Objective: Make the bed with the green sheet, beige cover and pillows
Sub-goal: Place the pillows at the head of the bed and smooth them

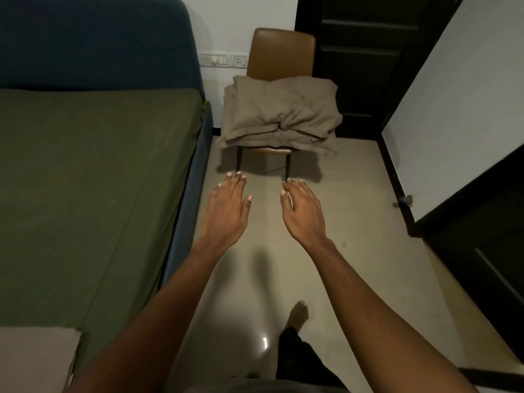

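on the chair seat sits the folded beige cover, its layers spilling over the seat's front & side edges. your left hand & right hand reach toward it above the floor, palms down, fingers straight & relaxed, gripping nothing, both short of the seat's front edge & apart from each other. green sheet lies spread flat over the bed, out to the bed's right edge beside you. toward the bed's near end a beige pillow rests on the sheet, partly cut off. your bare foot stands on the floor. dark door is just behind the chair.
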